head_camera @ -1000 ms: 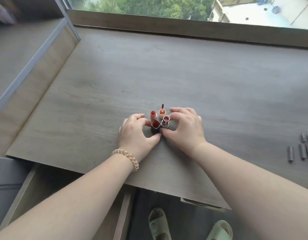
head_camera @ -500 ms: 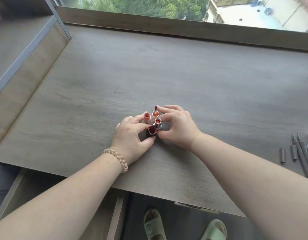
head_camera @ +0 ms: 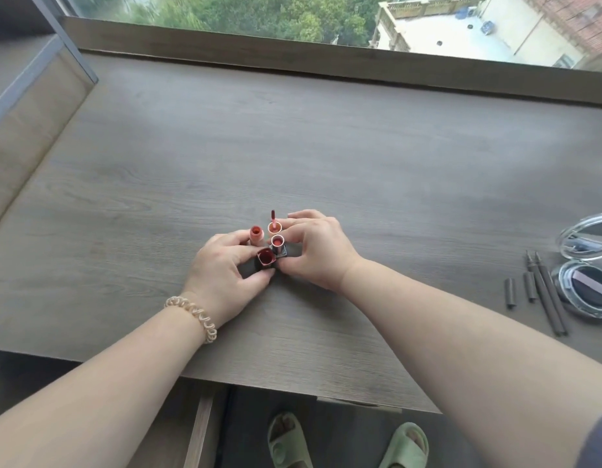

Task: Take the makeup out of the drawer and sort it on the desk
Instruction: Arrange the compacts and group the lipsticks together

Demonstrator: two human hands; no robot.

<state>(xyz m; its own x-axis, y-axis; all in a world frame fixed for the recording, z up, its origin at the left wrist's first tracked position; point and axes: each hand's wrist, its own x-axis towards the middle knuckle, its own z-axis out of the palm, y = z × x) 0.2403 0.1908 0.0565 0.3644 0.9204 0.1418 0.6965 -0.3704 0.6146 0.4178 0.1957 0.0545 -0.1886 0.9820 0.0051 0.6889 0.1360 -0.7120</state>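
Under the left forearm, the pale wooden side of the open drawer [head_camera: 198, 430] shows below the desk [head_camera: 191, 157], which has a flat, matt, grey-brown top with fine wood grain. A coiled, glossy beige band [head_camera: 193, 315] sits round the left wrist. The left hand [head_camera: 225, 270] lies palm down with curled fingers. Its forefinger touches a round peach tube [head_camera: 256, 235], and its thumb presses the base of a dark square-cased lipstick [head_camera: 265, 258] with a red top. Both belong to the four lipsticks [head_camera: 276, 246] that stand upright and close together on the desk between the two hands. The others are a silver round-cased one [head_camera: 278, 240] and a peach gloss tube [head_camera: 274, 228] with a thin dark-red wand rising from it. The right hand [head_camera: 318, 251] curls round the group from the other side, thumb low at the bases and forefinger beside the gloss tube. Well to the right of this hand lie two short dark caps [head_camera: 510, 292], two slim brown pencils [head_camera: 548, 298] and an open round compact [head_camera: 585, 287] with a shiny rim.
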